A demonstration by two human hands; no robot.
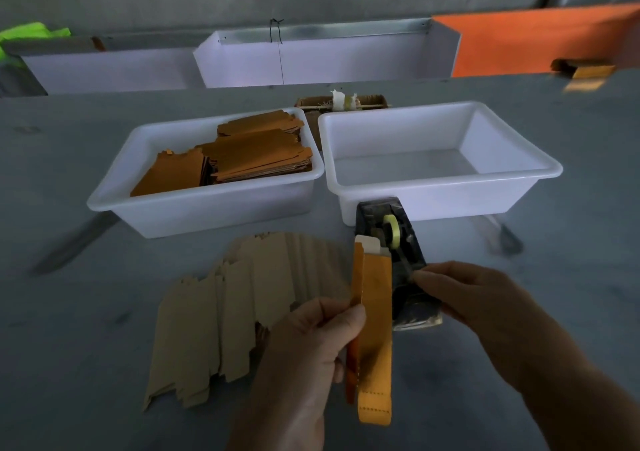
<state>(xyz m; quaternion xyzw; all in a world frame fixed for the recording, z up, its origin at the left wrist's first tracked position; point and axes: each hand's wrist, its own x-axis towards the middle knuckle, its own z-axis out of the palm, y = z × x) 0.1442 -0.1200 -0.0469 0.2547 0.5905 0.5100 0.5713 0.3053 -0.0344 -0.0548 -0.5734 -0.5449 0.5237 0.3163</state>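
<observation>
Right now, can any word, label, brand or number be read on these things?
None can be read.
The orange carton in the left hand shows plain colour only.
The tape dispenser by the right hand is dark and blurred.
The left tub and the right tub bear no marks.

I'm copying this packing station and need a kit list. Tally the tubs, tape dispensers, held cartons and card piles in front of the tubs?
White rectangular plastic tubs: 2 (one with orange card blanks, one empty)
Black tape dispenser with yellow roll: 1
Folded orange card carton, gripped by the left hand: 1
Fanned pile of flat tan card blanks: 1
Total: 5
</observation>
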